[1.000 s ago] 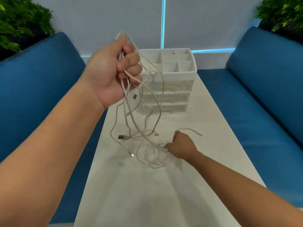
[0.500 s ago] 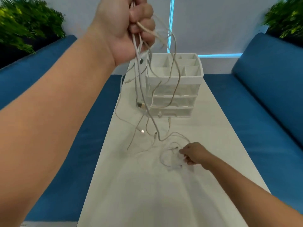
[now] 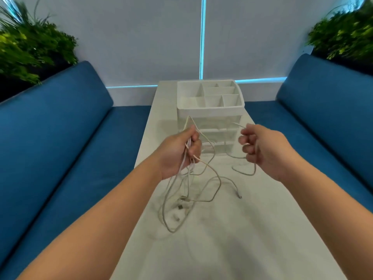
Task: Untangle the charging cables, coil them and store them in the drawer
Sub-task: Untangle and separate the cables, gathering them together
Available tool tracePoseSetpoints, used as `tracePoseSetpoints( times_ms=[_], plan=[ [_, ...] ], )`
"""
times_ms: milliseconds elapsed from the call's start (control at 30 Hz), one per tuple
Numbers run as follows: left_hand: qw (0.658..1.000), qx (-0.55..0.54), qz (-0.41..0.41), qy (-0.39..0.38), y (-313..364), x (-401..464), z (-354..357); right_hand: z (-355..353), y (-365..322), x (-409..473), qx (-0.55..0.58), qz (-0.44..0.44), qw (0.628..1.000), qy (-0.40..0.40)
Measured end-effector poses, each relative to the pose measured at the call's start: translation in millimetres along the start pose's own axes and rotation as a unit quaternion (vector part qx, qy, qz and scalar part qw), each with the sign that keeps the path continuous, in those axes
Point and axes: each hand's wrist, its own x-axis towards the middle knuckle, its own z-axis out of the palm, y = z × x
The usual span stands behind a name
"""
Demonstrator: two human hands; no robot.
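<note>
A bundle of tangled white charging cables [image 3: 188, 196] hangs from my left hand [image 3: 182, 153], which grips several strands in a fist above the long white table [image 3: 232, 239]. Loops and plugs trail down onto the tabletop below it. My right hand [image 3: 260, 147] is raised beside it, fingers curled round one separate white cable [image 3: 245, 172] whose end sticks out above the fist and whose loop hangs beneath. Behind both hands stands a white plastic drawer organiser [image 3: 211, 110] with open top compartments and clear drawers, all pushed in.
Blue sofa benches run along both sides of the table, left [image 3: 60, 138] and right [image 3: 323, 122]. Green plants [image 3: 30, 47] sit behind the backrests. A grey wall with a glowing blue strip closes the far end.
My left hand has come down from high up to chest level with the bundle. My right hand has lifted off the table, taking one cable with it.
</note>
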Motion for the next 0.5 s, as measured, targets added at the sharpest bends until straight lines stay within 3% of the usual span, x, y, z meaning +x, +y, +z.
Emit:
tracePoseSetpoints(
  times_ms=[167, 333, 500],
  plan=[
    [0.998, 0.002, -0.014, 0.065, -25.5, -3.0, 33.3, 54.3, 23.3, -12.5, -0.142, -0.126, 0.982, -0.014],
    [0.977, -0.159, -0.071, 0.127, -31.8, -9.2, 46.9, 67.4, 57.9, -15.9, -0.303, -0.272, 0.913, 0.005],
    [0.96, -0.228, -0.088, 0.138, -29.3, -10.7, 53.2, 67.7, 58.8, -17.8, -0.354, -0.251, 0.901, 0.005]
  ],
)
